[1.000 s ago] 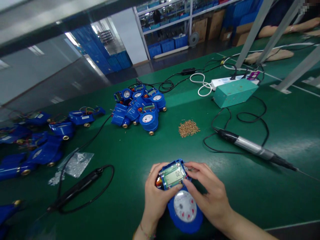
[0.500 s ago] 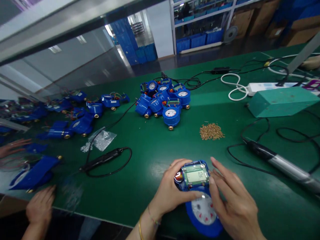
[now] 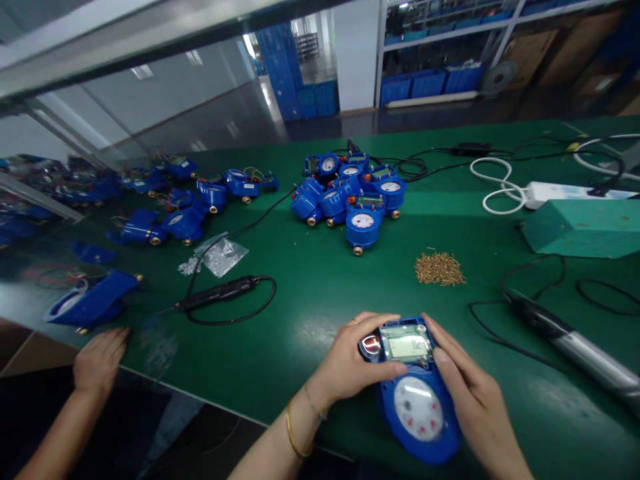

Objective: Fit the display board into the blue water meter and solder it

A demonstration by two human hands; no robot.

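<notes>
Shifted since half a second ago: the forefinger of our right hand (image 3: 473, 393), which stood free and now lies against the upper right corner of the blue meter (image 3: 435, 448). Item one, that blue meter: one piece, between our two hands at the near side of the table (image 3: 310, 287); long axis running from the display (image 3: 407, 343) at the far end to the round dial (image 3: 419, 408) at the near end, leaning a little to the right as it comes toward us. Whether it rests on the table or is held just above, we cannot make out. Left hand (image 3: 350, 367): clamped on the left side, fingers along the far edge, thumb laid across between display and dial. Right hand: clamped on the right side, thumb at the display's right edge. Both touch the meter, so we list neither as nearer; the left thumb lies closer to the dial's upper rim. Surrounding stock: one heap of small brass-coloured screws (image 3: 440, 269), beyond the hands; one silver-and-black tool (image 3: 590, 347), right; one black tool (image 3: 217, 293), left, apart from us; one cluster of blue meters (image 3: 363, 227), farther back; one clear bag (image 3: 227, 255) of small pieces; one teal box (image 3: 585, 230), far right; one co-worker's hand (image 3: 100, 357), at the table's edge, left.
</notes>
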